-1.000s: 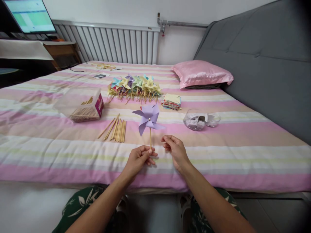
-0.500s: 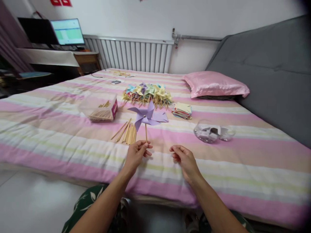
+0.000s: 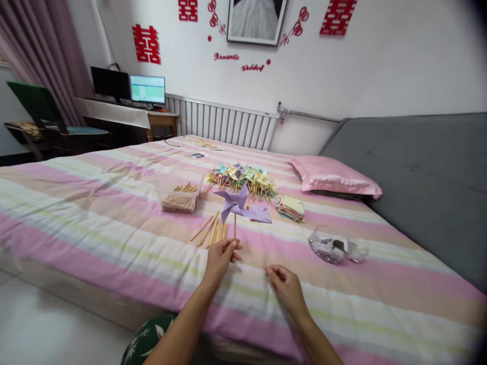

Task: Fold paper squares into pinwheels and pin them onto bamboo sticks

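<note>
My left hand (image 3: 222,258) is closed round the lower part of a thin wooden stick, holding a purple paper pinwheel (image 3: 235,204) upright above the bed. A pin sits at the pinwheel's centre. To its right, my right hand (image 3: 286,289) is low over the sheet with its fingers curled together and no object visible in them. Behind the pinwheel lies a purple paper piece (image 3: 259,214) with cuts in it. Loose wooden sticks (image 3: 217,232) lie beyond my left hand. Farther back is a pile of finished pinwheels (image 3: 243,177) in several colours.
A clear plastic box (image 3: 178,203) of sticks stands at the left. On the right are a stack of coloured paper squares (image 3: 291,209), clear containers (image 3: 335,246) with small items, and a pink pillow (image 3: 337,177) against the grey headboard (image 3: 411,167). Striped bedding (image 3: 95,243) lies underneath.
The head view has tilted up, bringing wall decorations into sight. My left hand still holds the pinwheel upright. My right hand sits slightly lower and nearer the bed's front.
</note>
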`<state>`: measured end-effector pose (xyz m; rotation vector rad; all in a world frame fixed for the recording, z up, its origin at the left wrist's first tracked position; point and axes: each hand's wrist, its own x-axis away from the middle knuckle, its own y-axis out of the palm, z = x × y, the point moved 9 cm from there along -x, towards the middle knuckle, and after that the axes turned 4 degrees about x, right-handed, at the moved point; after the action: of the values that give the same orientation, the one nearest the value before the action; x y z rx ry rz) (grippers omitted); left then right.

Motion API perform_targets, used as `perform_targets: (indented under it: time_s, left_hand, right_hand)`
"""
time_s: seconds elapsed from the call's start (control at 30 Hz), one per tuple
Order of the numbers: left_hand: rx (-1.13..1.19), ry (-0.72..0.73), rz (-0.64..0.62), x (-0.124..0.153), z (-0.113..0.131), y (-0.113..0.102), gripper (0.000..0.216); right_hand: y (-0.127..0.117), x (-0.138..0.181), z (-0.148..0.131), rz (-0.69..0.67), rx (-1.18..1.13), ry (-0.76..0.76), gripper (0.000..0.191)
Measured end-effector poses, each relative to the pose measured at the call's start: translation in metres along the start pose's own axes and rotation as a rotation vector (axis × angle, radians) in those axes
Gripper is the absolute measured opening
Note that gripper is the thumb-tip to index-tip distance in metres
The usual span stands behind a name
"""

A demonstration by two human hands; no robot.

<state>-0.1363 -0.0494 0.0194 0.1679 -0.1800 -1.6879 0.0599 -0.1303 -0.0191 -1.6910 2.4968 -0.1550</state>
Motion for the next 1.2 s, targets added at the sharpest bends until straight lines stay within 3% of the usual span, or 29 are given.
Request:
perform_targets:
  time_s: [0.17, 0.4, 0.73, 0.97, 1.2]
  left_hand:
    - [0.006, 0.022, -0.028, 0.001, 0.005, -0.007, 0.029]
    - [0.021, 0.018, -0.106, 0.009, -0.012, -0.008, 0.029]
    - [-0.005, 0.026, -0.157, 0.029, -0.029, -0.017, 0.032]
    - [0.006, 0.062, -0.128, 0.035, -0.011, -0.031, 0.033]
    - [0.021, 0.096, -0.090, 0.032, -0.002, -0.038, 0.035]
  right_hand:
    - [0.024, 0.004, -0.036, -0.033, 0.018, -0.073, 0.026]
    - [0.064, -0.002, -0.082, -0.034, 0.148, -0.166, 0.039]
    - [0.092, 0.001, -0.076, -0.003, 0.273, -0.178, 0.028]
    - [0.108, 0.010, -0.085, -0.062, 0.240, -0.178, 0.022]
    - [0.116, 0.008, -0.093, -0.038, 0.256, -0.195, 0.022]
